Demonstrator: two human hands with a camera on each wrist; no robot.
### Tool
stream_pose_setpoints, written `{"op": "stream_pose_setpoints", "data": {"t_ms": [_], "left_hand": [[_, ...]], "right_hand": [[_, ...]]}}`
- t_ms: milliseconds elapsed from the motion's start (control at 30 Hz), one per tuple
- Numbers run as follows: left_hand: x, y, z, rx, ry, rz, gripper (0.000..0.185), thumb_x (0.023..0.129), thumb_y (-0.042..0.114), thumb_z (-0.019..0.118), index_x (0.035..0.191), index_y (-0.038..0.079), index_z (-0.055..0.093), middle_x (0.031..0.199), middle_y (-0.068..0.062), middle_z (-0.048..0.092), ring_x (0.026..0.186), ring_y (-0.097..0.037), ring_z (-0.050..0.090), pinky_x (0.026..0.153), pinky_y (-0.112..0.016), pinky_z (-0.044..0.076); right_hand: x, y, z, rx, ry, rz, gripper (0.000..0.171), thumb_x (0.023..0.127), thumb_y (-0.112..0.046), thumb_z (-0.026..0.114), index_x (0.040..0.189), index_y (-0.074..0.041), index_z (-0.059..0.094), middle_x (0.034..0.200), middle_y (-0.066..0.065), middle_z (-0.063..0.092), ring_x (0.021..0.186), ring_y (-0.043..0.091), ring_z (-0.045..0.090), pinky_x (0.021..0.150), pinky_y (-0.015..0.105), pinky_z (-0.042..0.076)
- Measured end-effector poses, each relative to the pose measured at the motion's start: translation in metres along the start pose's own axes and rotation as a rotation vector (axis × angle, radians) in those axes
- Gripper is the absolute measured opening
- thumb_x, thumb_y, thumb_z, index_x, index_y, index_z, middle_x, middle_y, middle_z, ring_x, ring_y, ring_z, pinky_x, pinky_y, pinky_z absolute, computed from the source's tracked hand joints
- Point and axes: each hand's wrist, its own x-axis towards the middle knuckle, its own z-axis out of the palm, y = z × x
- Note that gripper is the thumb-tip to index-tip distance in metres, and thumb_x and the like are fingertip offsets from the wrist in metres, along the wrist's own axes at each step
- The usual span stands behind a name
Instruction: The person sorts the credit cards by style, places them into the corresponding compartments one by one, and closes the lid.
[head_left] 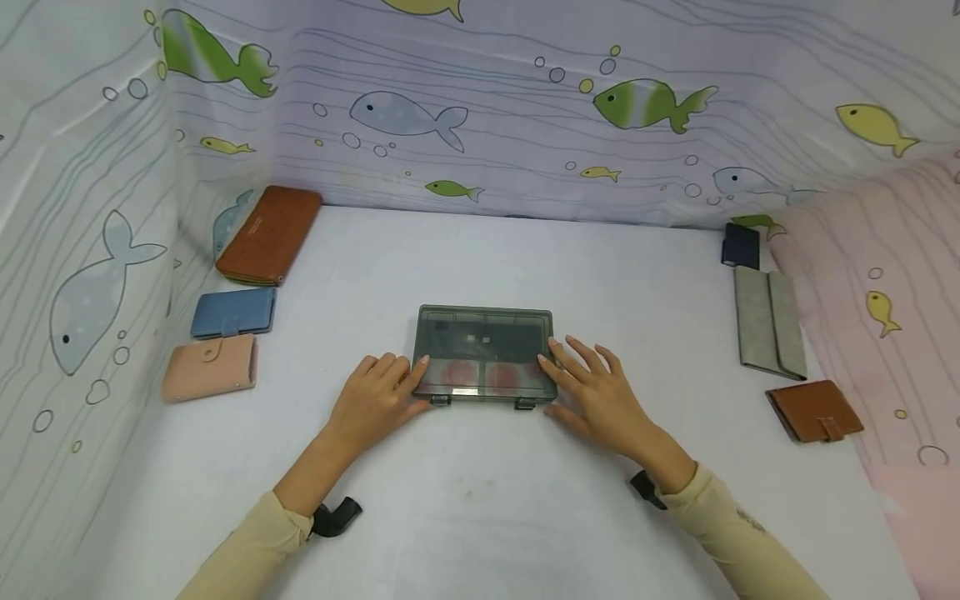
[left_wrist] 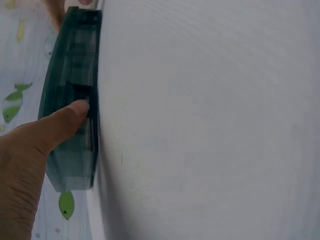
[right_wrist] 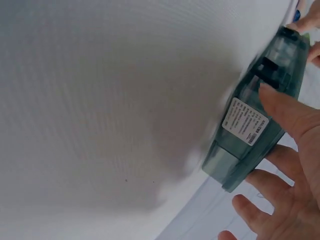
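Observation:
A dark translucent plastic box [head_left: 483,354] lies shut on the white table [head_left: 480,500], with two latches on its front edge. My left hand [head_left: 423,382] rests at its left end, fingers fairly straight on the lid's edge. In the left wrist view its thumb [left_wrist: 70,117] touches the left latch of the box [left_wrist: 75,65]. My right hand [head_left: 550,385] lies at the right end with spread fingers on the lid corner. In the right wrist view its thumb [right_wrist: 280,107] sits by the right latch of the box [right_wrist: 235,150], which bears a white label [right_wrist: 245,122].
On the left lie a long brown wallet [head_left: 270,233], a blue one [head_left: 234,311] and a pink one [head_left: 210,367]. On the right lie a navy wallet [head_left: 741,246], a grey one [head_left: 768,321] and a small brown one [head_left: 813,410]. Fish-print curtains wall three sides.

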Motion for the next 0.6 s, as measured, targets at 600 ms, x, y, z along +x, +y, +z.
{"op": "stream_pose_setpoints", "data": {"t_ms": [600], "left_hand": [[-0.0021,0.0062,0.0054,-0.030,0.054,-0.065,0.070,0.059,0.035,0.095,0.119,0.006,0.073,0.082,-0.005,0.054,0.064,-0.017,0.052,0.055,-0.031,0.042]], "right_hand": [[0.0069,-0.0082,0.0084,-0.150,0.113,-0.022,0.073,0.072,-0.035,0.089,0.135,-0.009,0.063,0.141,0.016,0.057,0.127,0.034,0.053,0.102,0.059,0.038]]}}
